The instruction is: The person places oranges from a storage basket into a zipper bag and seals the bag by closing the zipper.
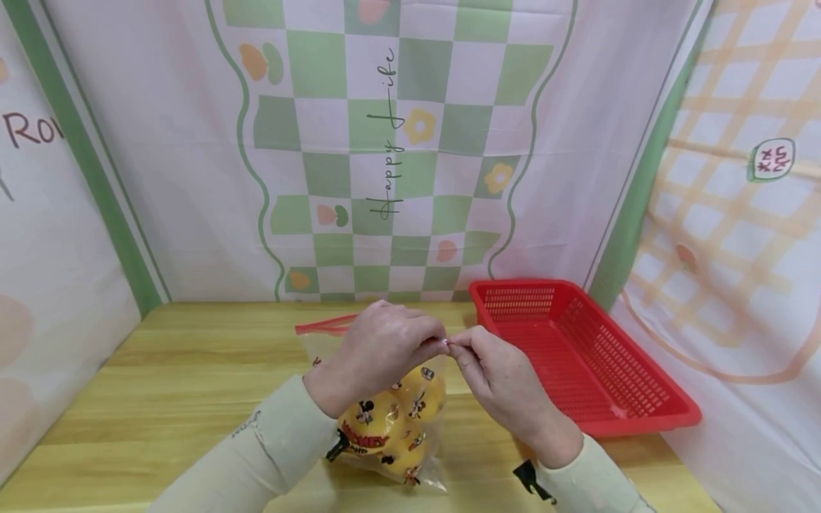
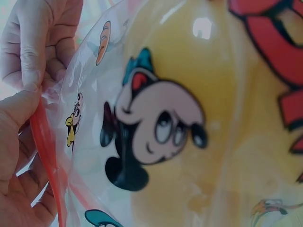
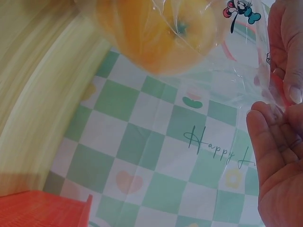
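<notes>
At the middle of the wooden worktop (image 1: 192,370), a clear zip bag (image 1: 391,420) printed with cartoon figures is held upright between two hands. Its red seal strip (image 1: 323,324) runs along the top edge and is pinched at the right-hand end by both hands, whose fingertips meet there. The left hand (image 1: 378,356) is curled over the top of the bag, thumb and fingers pressed together on the strip; the same grip is shown close up in the left wrist view, where the strip (image 2: 47,156) passes between thumb and fingers. The right hand (image 1: 497,377) pinches the same edge from the other side, its fingers (image 3: 289,61) closed on the plastic in the right wrist view. Yellow round fruits (image 1: 398,420) are seen inside the bag, one of them (image 3: 161,33) visible through the film in the right wrist view. A red plastic basket (image 1: 641,406) is set on the worktop to the right, just beside the right hand. Printed cloth panels (image 1: 398,142) with a green checkerboard pattern enclose the worktop behind and at both sides.
</notes>
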